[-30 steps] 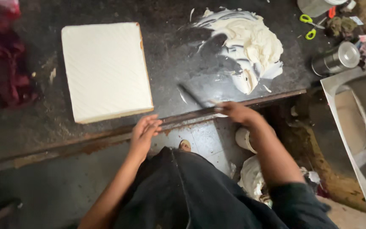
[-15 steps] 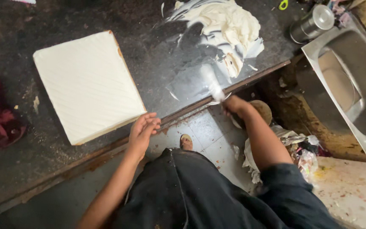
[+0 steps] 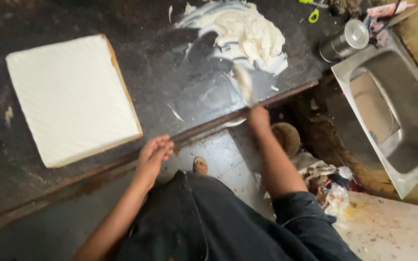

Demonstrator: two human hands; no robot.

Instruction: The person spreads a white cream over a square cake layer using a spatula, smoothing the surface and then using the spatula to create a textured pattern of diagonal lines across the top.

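I see my right hand (image 3: 259, 117) at the counter (image 3: 160, 82) edge, closed around a trowel (image 3: 243, 83); its blade, smeared white and blurred, points up toward the paste (image 3: 247, 34) heaped at the counter's far side. My left hand (image 3: 155, 153) rests on the near edge, fingers loosely extended, gripping nothing. The white slab (image 3: 68, 96) lies flat at left, well apart from the paste. Steel sink (image 3: 388, 111) and can (image 3: 344, 41) sit at right.
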